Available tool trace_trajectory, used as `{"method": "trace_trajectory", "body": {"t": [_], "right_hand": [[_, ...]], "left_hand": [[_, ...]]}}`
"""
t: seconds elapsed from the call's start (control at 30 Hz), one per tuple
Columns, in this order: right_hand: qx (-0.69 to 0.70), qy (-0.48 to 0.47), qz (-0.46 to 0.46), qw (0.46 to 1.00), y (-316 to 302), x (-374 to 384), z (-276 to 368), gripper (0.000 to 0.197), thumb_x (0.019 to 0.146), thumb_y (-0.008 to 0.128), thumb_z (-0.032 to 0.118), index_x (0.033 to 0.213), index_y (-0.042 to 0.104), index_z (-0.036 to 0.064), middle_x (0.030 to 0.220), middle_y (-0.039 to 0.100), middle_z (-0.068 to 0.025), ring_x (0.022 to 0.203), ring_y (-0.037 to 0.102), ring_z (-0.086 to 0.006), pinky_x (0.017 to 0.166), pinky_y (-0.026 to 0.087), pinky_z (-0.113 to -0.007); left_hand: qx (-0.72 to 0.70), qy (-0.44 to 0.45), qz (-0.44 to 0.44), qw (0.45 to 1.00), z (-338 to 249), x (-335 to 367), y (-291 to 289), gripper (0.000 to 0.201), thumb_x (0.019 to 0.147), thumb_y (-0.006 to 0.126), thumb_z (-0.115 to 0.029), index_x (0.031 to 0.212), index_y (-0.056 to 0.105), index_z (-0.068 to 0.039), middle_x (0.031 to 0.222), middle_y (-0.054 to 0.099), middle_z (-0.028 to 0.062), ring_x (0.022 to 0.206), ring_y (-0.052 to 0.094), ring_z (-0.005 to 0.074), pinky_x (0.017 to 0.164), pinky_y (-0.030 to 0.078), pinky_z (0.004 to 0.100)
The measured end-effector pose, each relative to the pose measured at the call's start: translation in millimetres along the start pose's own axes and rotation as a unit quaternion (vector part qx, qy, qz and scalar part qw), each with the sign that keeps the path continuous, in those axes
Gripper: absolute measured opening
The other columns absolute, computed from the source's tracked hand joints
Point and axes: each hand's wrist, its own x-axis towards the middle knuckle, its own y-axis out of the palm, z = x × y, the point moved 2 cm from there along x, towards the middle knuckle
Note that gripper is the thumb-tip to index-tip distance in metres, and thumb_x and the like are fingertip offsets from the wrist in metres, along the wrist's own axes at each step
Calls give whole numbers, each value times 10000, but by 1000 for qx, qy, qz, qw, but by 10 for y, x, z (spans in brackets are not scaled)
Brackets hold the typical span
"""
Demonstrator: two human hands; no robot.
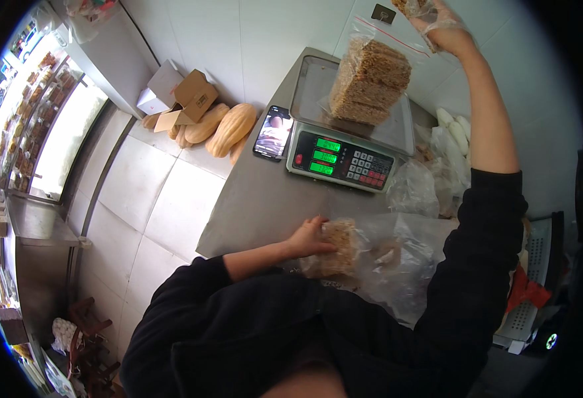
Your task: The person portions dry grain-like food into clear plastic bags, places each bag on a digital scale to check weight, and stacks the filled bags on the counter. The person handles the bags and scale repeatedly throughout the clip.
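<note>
My left hand [313, 236] rests on a block of brown crispy snack [336, 247] lying in a big clear plastic bag [397, 262] on the grey steel counter [252, 199]. My right hand [441, 23], in a thin clear glove, is raised high against the white wall and grips a piece of the same snack [411, 6]. Below it a zip bag filled with stacked snack slabs [369, 81] stands on the tray of an electronic scale [344, 142] with green lit digits.
A phone [273, 132] lies left of the scale. Pale orange gourds [222, 126] and open cardboard boxes [182, 96] sit on the tiled floor by the wall. More plastic bags [414, 189] and white rolls [456, 126] crowd the counter's right. A glass display case [53, 126] stands far left.
</note>
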Motion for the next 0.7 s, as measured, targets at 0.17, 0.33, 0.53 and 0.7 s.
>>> {"method": "trace_trajectory", "body": {"t": [0.17,0.33,0.53,0.7], "right_hand": [[-14,102,59,993,-227,-37,122,272,856,634,309,899,627,40,734,623,-61,619,577,-142,525,486,-304],[11,118,28,993,-486,-184,-22,333,845,640,338,1009,591,53,855,612,-76,752,572,-169,644,477,-325],[53,154,20,986,-675,-323,-507,446,833,649,374,1142,548,69,999,599,-95,912,567,-201,787,466,-350],[181,175,48,966,-836,-635,-793,644,830,636,448,1295,491,27,1203,569,-96,1103,542,-208,951,409,-313]], "left_hand": [[87,100,79,988,-362,204,311,751,698,773,-378,1292,462,-40,1221,515,248,1160,488,382,982,415,420],[135,385,-160,899,-1133,412,-1062,262,751,691,-140,997,629,-72,964,626,113,944,596,315,809,501,398],[459,490,-424,608,-2399,915,-2400,219,822,630,-126,1039,646,-104,972,658,75,951,592,311,751,516,381],[503,410,-234,724,-2710,1506,-2789,318,810,611,-210,1106,604,-92,1204,568,107,1007,563,363,909,450,435]]}}
